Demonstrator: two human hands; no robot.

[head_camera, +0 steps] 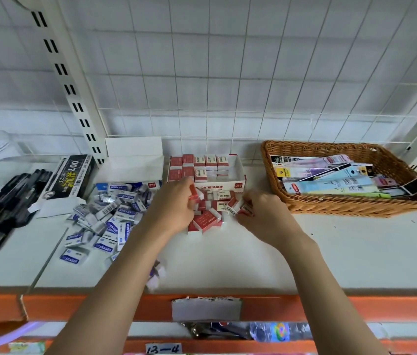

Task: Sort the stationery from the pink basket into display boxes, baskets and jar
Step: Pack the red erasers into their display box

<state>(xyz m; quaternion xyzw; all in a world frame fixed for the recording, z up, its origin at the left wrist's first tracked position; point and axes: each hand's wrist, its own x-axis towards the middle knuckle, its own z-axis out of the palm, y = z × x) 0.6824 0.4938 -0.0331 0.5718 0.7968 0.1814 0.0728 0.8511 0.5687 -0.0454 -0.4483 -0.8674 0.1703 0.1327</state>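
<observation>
Both grips pinching 1 red eraser each: left hand [174,203], right hand [263,211], over loose red erasers [206,221]. Risk: knocking the pile or misaligning rows in red display box [239,172].

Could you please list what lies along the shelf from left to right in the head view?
Black pens → black pen box → blue erasers → red eraser display box → wicker basket of packaged stationery.

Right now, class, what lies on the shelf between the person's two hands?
In the head view, a loose heap of red-and-white erasers lies between the left hand and right hand, before their open display box.
</observation>
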